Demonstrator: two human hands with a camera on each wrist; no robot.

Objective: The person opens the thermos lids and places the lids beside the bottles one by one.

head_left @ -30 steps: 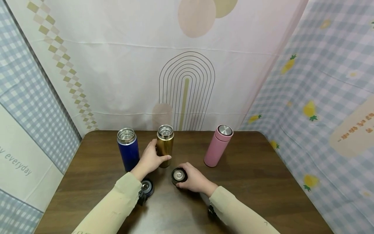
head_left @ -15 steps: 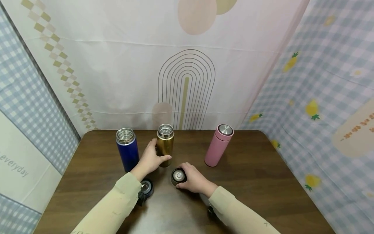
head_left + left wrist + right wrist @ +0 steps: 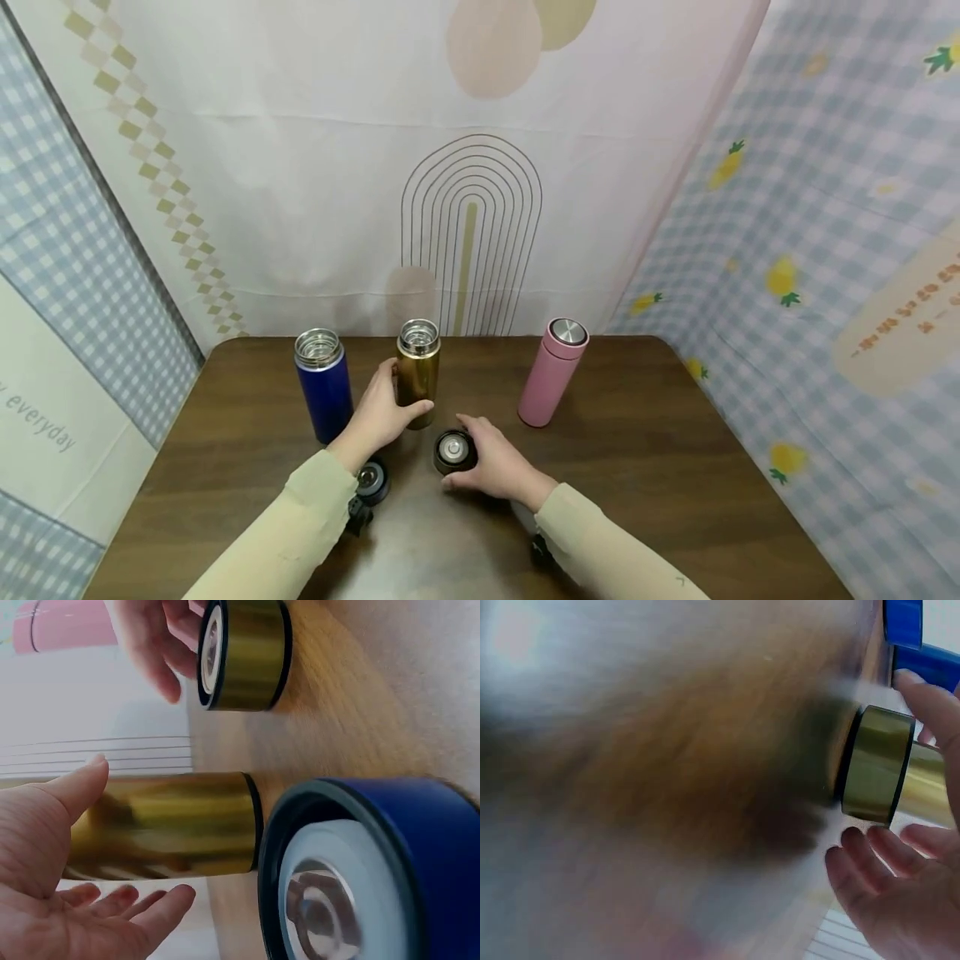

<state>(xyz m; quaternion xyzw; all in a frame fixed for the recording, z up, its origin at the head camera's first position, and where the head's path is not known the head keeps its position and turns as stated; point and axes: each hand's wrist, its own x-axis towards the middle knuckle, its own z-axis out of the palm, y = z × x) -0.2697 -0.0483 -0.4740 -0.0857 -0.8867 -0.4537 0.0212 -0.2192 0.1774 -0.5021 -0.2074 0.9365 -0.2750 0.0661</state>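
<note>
At a table walled by hung cloth, you work before a white printed backdrop [image 3: 315, 192], with blue-and-white gingham hangings [image 3: 690, 225] on either side. Your dark wood-grain tabletop [image 3: 645, 500] looks hard, smooth and flat, with glare toward its front. Three insulated flasks stand upright along its rear half: the lidless blue flask [image 3: 326, 400] at left, the lidless gold flask [image 3: 417, 367] beside it, and the closed pink flask [image 3: 552, 375] well apart at right. Expect the gold flask to be rigid, moderately heavy and somewhat slick; its straight midsection should offer your surest hold. Your left hand [image 3: 382, 415] is spread loosely round that body, thumb and fingers uncurled; whether they touch it, you cannot tell. Your right hand [image 3: 495, 460] is splayed around the gold lid [image 3: 454, 450], fingertips seemingly just clear of it. Inner side up on the tabletop, nearer you than its flask, that lid is probably light and stiff, best pinched by its side wall. Near your left sleeve [image 3: 311, 508], the blue lid [image 3: 374, 483] lies likewise inverted.
</note>
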